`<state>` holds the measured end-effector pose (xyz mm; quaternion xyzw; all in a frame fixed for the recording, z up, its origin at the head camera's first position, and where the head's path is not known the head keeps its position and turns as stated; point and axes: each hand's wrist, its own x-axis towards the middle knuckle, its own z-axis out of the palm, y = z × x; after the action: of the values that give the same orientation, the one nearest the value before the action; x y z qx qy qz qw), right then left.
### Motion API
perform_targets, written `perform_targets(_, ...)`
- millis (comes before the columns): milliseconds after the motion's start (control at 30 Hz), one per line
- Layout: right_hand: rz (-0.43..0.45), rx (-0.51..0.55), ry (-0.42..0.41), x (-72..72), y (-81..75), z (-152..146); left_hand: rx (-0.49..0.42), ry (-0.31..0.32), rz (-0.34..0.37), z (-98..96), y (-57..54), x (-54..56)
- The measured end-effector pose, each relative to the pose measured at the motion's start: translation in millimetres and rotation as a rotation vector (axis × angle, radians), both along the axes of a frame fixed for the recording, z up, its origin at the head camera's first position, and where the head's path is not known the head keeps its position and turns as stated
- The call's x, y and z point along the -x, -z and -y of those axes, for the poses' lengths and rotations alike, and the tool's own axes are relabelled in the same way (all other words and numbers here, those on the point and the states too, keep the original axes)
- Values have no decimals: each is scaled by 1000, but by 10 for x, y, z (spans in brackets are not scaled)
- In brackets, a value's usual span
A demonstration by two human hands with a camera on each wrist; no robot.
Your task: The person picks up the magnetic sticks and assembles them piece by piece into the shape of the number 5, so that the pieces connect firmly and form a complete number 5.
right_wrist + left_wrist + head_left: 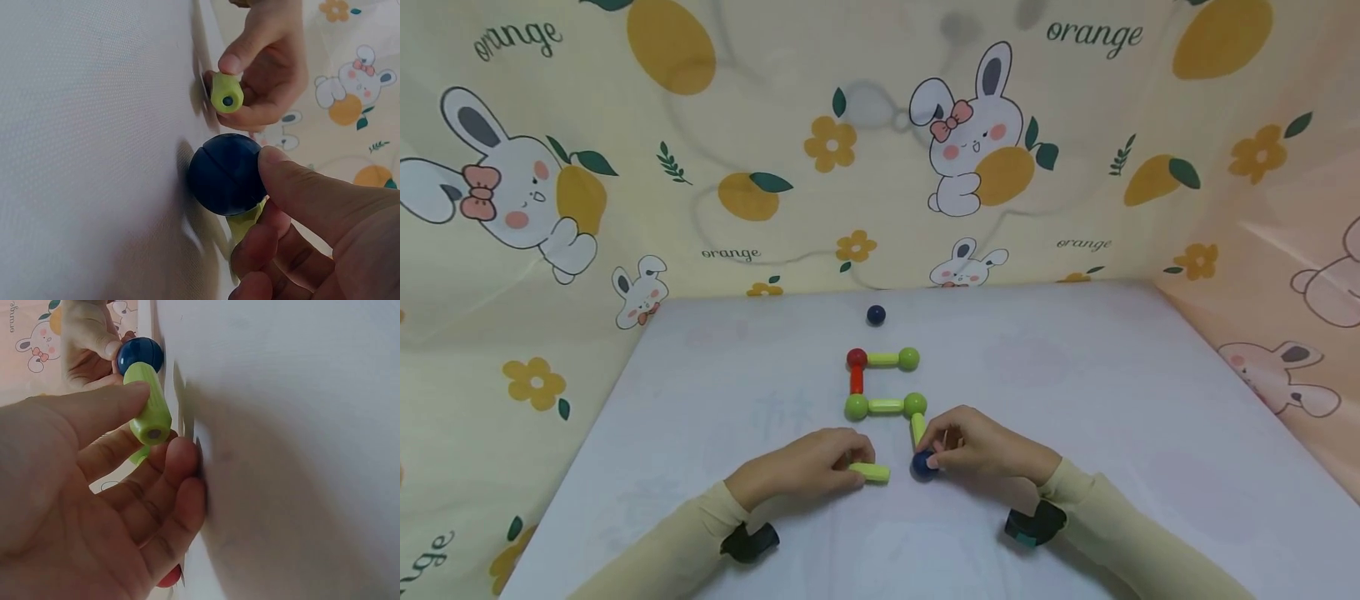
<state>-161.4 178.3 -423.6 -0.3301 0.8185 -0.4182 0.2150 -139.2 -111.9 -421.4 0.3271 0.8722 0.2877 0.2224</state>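
Note:
My left hand (805,464) pinches a yellow-green rod (872,473) between thumb and fingers, one end pointing toward the right hand. In the left wrist view, the near end of this rod (149,409) shows a small dark disc. My right hand (992,446) grips a dark blue ball (922,467) with thumb and fingertips; a groove crosses the ball (225,175) in the right wrist view. From the blue ball another yellow-green rod (917,428) leads up to a green ball (914,405), the lower right corner of a chain of balls and rods. A gap separates the held rod from the blue ball.
Farther along the chain are a yellow-green rod (886,406), a green ball (857,407), a red rod (856,381), a red ball (857,358) and another green ball (909,358). A loose dark blue ball (876,315) lies beyond, near the white table's (1037,367) back edge.

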Motion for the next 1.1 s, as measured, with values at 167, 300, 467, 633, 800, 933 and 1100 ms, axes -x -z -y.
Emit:
perform_targets(167,7,-1,1,5,6,-12,-29,11,-21,-37,-17,5)
perform_targets(300,11,5,-2,12,12,-12,-51,15,-40,-72,-44,9)
perform_targets(467,19,15,-3,16,16,-7,-49,1,-38,-117,-47,18)
perform_targets(633,24,23,-2,14,20,-10,-48,-1,-44,-143,-30,26)
perform_targets(800,28,29,-2,10,27,-13,-46,-7,-56,-145,-20,35)
perform_targets(933,28,29,-2,6,23,-9,-42,-14,-58,-158,-9,51)
perform_targets(1100,21,31,-6,-4,6,-6,-53,-6,-60,-180,-11,67)
